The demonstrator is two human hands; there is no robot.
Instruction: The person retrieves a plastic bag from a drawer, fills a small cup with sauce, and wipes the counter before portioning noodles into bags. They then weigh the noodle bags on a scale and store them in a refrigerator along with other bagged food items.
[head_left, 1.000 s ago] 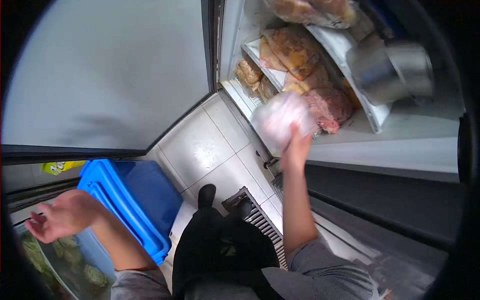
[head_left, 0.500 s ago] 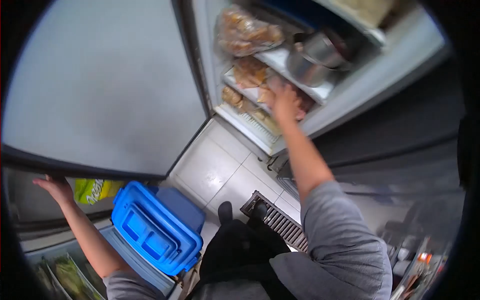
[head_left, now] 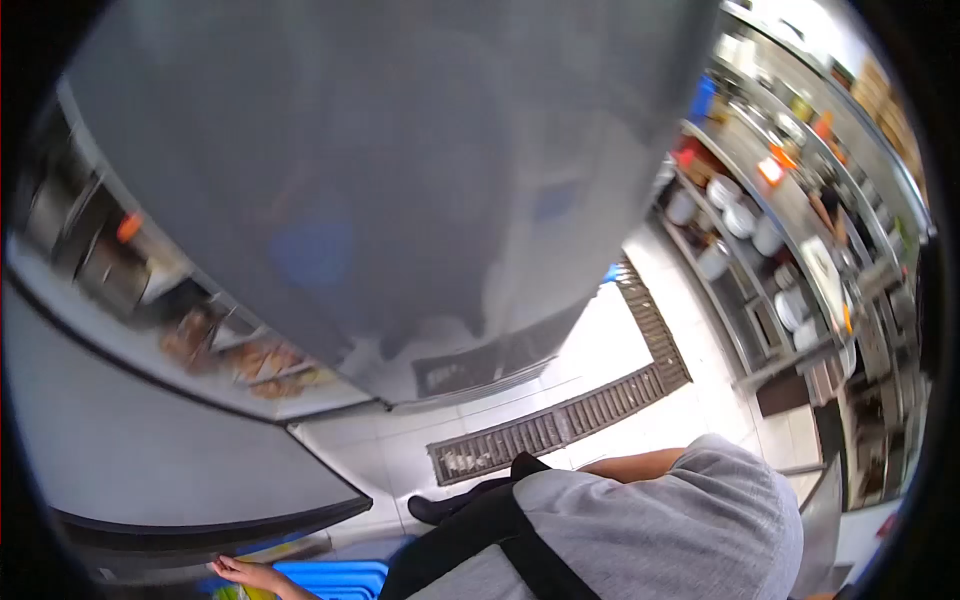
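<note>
My left hand [head_left: 238, 571] is low at the left, near the lower edge of the open fridge door [head_left: 160, 430]. Its fingers look loosely stretched, with nothing visible in them. A green-yellow bag [head_left: 240, 592] and a blue lidded bin [head_left: 335, 578] are close beside it, both cut off by the frame's bottom. My right forearm [head_left: 635, 465] hangs beside my body, and the hand itself is hidden behind my leg and shirt. Inside the fridge, bagged food [head_left: 265, 365] and a metal pot [head_left: 110, 272] sit on the shelves, blurred.
A large grey steel panel [head_left: 430, 180] fills the upper middle. A floor drain grate [head_left: 540, 425] crosses the white tiles. On the right stands a steel work table [head_left: 750, 150] with white containers [head_left: 740, 220] on the shelf below.
My view has swung right, away from the fridge interior toward the work table. My right hand has left the fridge shelf and dropped out of sight. My left hand stays near the door.
</note>
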